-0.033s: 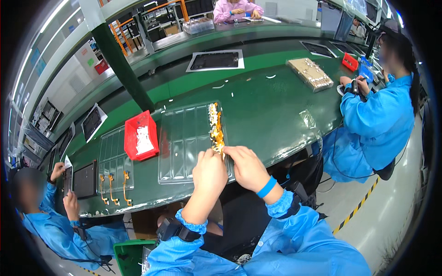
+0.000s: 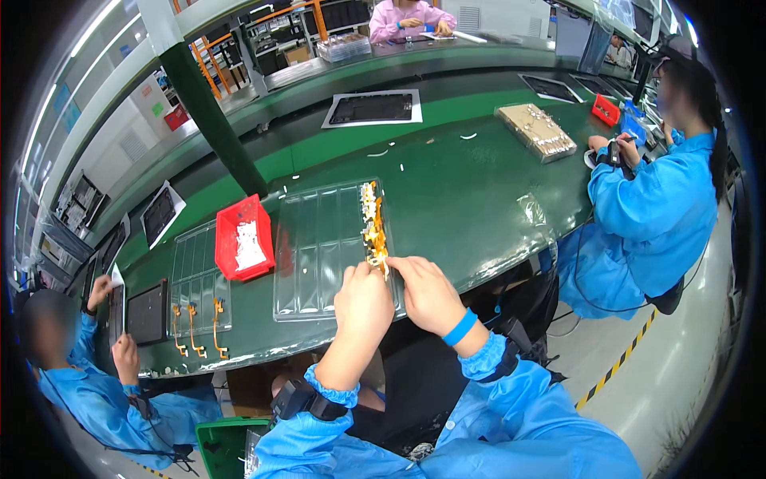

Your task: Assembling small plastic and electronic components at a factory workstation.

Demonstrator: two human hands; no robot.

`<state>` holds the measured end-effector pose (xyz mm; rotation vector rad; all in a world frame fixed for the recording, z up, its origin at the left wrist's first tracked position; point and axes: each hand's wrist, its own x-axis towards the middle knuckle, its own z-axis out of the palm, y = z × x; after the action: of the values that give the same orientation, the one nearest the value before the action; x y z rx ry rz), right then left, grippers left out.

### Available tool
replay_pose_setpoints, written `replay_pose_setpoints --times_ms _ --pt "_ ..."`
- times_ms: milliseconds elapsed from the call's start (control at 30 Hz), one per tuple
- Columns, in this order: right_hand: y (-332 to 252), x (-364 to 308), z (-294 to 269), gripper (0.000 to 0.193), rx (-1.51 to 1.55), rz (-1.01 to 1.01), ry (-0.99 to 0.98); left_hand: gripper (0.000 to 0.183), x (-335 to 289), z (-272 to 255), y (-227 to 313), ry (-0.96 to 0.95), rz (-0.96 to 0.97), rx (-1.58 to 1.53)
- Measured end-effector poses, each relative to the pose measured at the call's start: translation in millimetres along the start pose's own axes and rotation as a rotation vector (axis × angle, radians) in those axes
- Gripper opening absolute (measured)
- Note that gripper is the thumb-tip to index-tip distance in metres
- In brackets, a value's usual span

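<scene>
A row of orange flex cables [image 2: 373, 219] with white pieces lies along the right side of a clear compartment tray [image 2: 315, 263]. My left hand [image 2: 365, 302] is closed at the near end of this row, its fingertips mostly hidden behind its knuckles. Coming in from the right, my right hand [image 2: 431, 294] wears a blue wristband and pinches at the same end cable, its fingertips close against the left hand's. Whatever my left fingers grip cannot be made out. Left of the tray stands a red bin [image 2: 245, 239] holding small white pieces.
Three orange flex cables [image 2: 192, 327] lie on a second clear tray [image 2: 179, 263]. Farther off are a dark panel on a white sheet [image 2: 373, 107] and a cardboard-coloured block with small parts [image 2: 536, 128]. Co-workers sit at left and right. A green post [image 2: 211, 116] rises behind the bin.
</scene>
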<state>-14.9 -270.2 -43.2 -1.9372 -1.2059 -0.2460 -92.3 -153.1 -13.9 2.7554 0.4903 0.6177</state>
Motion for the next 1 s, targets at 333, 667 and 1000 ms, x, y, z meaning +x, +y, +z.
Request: replay_pose_setpoints --times_ms 333,667,1000 --pt "6.8 3.6 -6.0 0.048 0.031 0.002 -0.070 0.014 -0.5 -9.9 2.7 -0.037 0.019 -0.128" --pt "24.9 18.5 -15.0 0.057 0.106 -0.061 -0.200 0.011 4.4 -12.9 -3.4 -0.105 0.042 -0.247" --pt "2.2 26.4 -18.1 0.057 -0.110 -0.030 -0.250 0.011 2.1 5.1 -10.9 -0.076 -0.004 -0.119"
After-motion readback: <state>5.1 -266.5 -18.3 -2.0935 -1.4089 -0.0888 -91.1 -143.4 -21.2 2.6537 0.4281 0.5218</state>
